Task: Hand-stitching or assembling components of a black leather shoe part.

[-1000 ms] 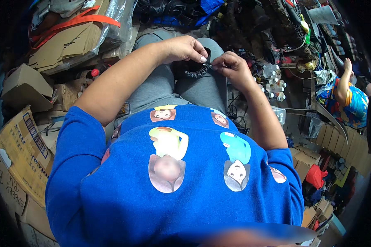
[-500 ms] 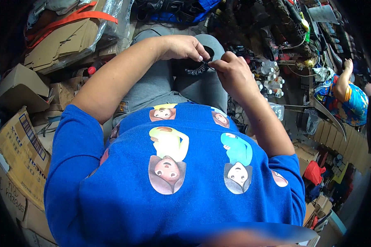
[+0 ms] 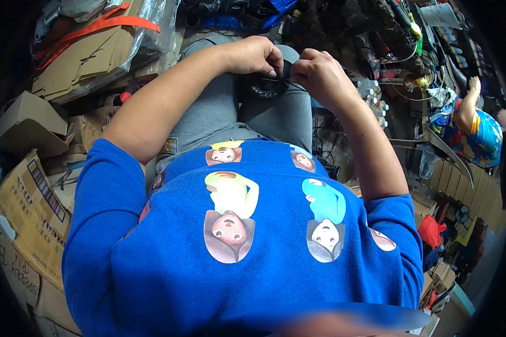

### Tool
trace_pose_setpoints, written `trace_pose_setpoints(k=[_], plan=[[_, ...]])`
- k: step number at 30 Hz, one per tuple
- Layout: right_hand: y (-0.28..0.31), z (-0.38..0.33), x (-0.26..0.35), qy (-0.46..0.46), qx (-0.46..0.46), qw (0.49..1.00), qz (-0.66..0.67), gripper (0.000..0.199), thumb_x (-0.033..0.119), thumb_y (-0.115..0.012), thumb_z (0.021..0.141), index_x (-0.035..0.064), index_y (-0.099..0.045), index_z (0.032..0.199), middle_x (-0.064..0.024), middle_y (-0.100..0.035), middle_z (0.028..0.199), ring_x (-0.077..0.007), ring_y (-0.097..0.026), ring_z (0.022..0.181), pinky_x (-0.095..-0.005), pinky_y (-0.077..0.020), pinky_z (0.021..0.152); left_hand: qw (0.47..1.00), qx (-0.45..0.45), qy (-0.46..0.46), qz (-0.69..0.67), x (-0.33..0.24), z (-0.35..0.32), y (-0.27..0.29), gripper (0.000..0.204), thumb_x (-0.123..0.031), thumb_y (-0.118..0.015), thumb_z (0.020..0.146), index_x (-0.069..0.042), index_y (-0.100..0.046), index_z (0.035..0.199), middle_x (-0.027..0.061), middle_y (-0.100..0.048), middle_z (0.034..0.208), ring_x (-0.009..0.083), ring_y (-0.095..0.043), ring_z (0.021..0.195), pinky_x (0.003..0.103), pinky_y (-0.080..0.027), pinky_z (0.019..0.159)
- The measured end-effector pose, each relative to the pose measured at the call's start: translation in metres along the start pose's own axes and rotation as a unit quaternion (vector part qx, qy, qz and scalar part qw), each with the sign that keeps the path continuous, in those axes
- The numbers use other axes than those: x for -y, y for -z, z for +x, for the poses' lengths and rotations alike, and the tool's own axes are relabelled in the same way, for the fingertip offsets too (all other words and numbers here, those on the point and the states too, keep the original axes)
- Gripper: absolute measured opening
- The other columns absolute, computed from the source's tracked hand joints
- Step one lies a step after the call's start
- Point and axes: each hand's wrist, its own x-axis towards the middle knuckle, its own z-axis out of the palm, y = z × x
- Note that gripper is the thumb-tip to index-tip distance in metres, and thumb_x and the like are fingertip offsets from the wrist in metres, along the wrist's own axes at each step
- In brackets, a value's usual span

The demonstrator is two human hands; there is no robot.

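Over the lap, on grey fabric-covered knees, both hands meet on a small black ring-shaped part (image 3: 266, 87) w/ a ridged, toothy edge (details too small to read). Left hand (image 3: 253, 55) pinches its top; right hand (image 3: 315, 73) clenches its right side. Vs. 0.5 s ago, hands sit closer together, part more covered.
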Motion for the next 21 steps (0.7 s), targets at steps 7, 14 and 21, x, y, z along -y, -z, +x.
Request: trace_pose_setpoints(k=[7,14,21], plan=[[-0.027,-0.011,-0.011,-0.055,-0.002,0.990,0.128,0.005,0.012,-0.067,0.073,0.0104,-0.068,0.078,-0.0094,-0.060,0.077,-0.0270,-0.061,0.075,-0.0376,-0.0495,0.067,0.995,-0.060,-0.073,0.015,0.012,0.001,-0.008,0.017,-0.005,-0.066,0.075,-0.002,-0.066,0.091,0.0074,-0.063,0.086,0.0173,-0.061,0.084,0.029,-0.048,0.077],[-0.024,-0.038,-0.039,-0.276,0.053,0.757,0.590,0.034,0.023,-0.071,0.077,0.0045,-0.063,0.105,-0.0032,-0.057,0.087,-0.0159,-0.053,0.092,-0.0309,-0.0397,0.087,0.969,-0.189,0.021,0.158,-0.007,-0.077,-0.012,0.029,-0.018,-0.068,0.075,-0.005,-0.063,0.100,0.0154,-0.064,0.095,0.0333,-0.061,0.092,0.039,-0.048,0.080],[-0.074,-0.021,-0.045,-0.300,-0.217,0.818,0.440,0.021,0.023,-0.063,0.085,0.0022,-0.063,0.085,-0.0055,-0.058,0.087,-0.0193,-0.057,0.080,-0.0284,-0.0457,0.072,0.925,-0.377,-0.041,0.019,0.005,-0.074,-0.002,0.022,-0.021,-0.055,0.090,-0.003,-0.063,0.099,0.0137,-0.064,0.096,0.0258,-0.062,0.090,0.034,-0.047,0.080]])
